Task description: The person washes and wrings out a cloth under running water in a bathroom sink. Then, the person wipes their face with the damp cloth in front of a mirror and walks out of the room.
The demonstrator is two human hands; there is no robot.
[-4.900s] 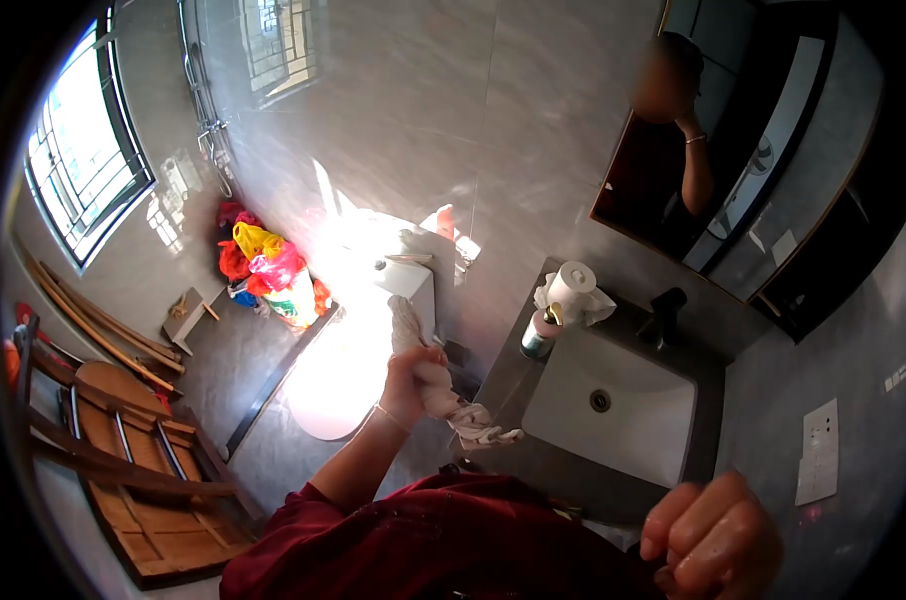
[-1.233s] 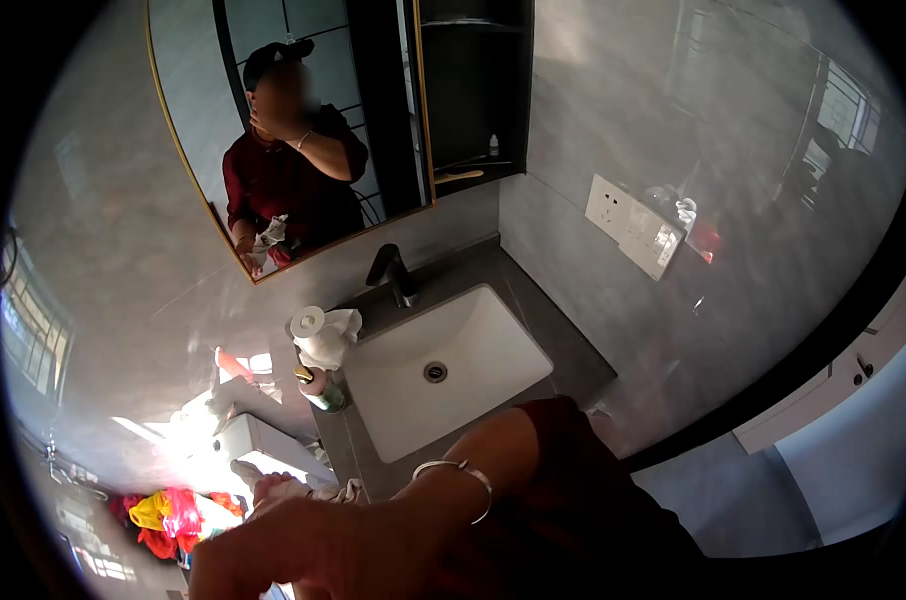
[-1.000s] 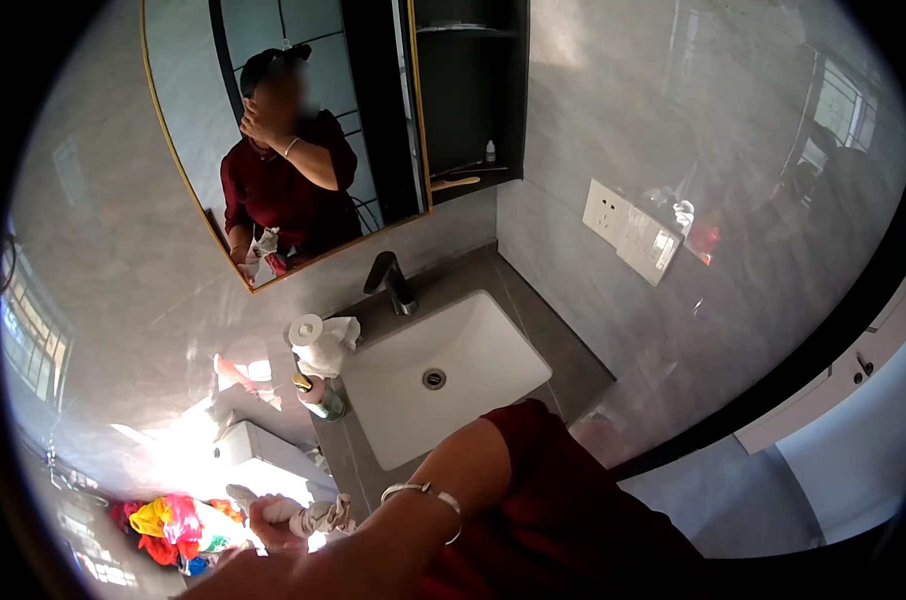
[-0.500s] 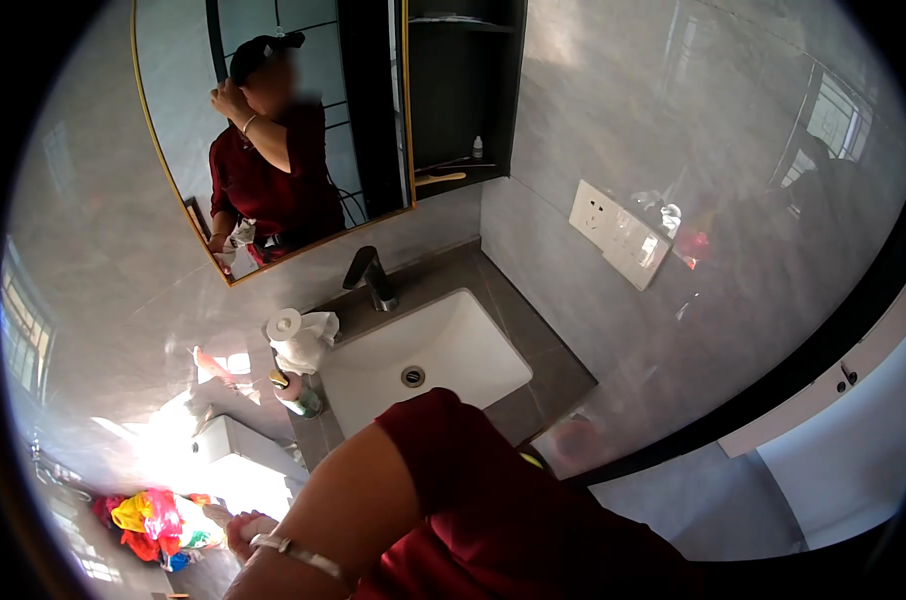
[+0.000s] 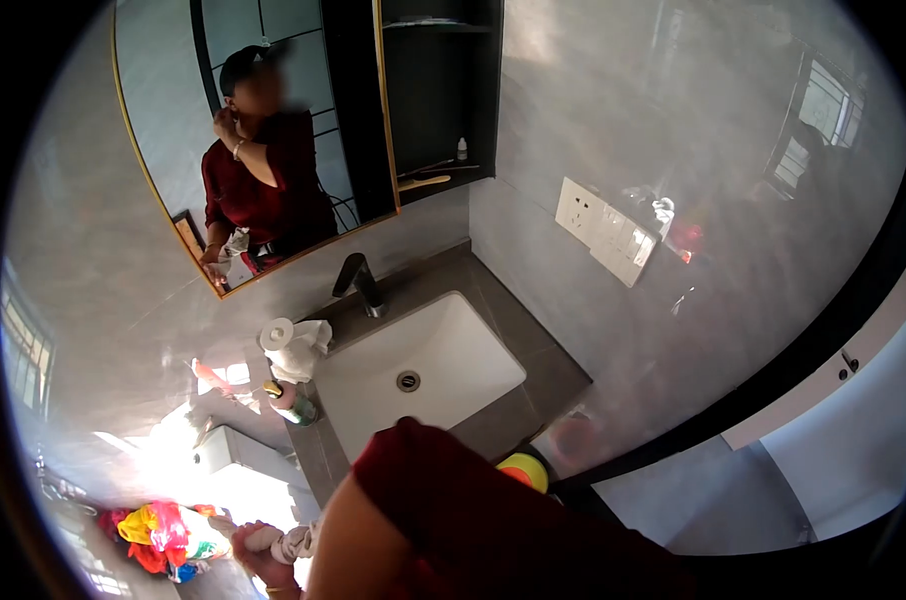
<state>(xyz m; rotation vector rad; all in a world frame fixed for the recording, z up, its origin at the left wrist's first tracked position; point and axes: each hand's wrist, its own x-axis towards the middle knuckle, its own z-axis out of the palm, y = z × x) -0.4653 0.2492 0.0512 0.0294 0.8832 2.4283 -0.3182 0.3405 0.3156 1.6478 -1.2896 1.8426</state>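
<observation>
My left hand (image 5: 259,556) is low at the lower left, its fingers closed round a crumpled white cloth (image 5: 295,543). My right arm, in a dark red sleeve (image 5: 443,500), crosses in front of me with the elbow up. Only the mirror (image 5: 163,110) shows my right hand (image 5: 225,127): it is raised beside the neck, below the ear, with fingers curled. Whether anything is in it is hidden. The mirror also reflects the white cloth hanging at my left hand.
A white sink (image 5: 443,350) with a dark faucet (image 5: 359,284) is ahead. Left of it stand a tissue roll (image 5: 278,335) and a pump bottle (image 5: 293,405). Colourful bags (image 5: 163,530) lie lower left. A shelf (image 5: 443,100) and wall sockets (image 5: 608,230) are to the right.
In the mirror, my right hand has moved down from beside the head to the neck. The right forearm has swung back, showing more of my left hand and the cloth. The view has shifted slightly.
</observation>
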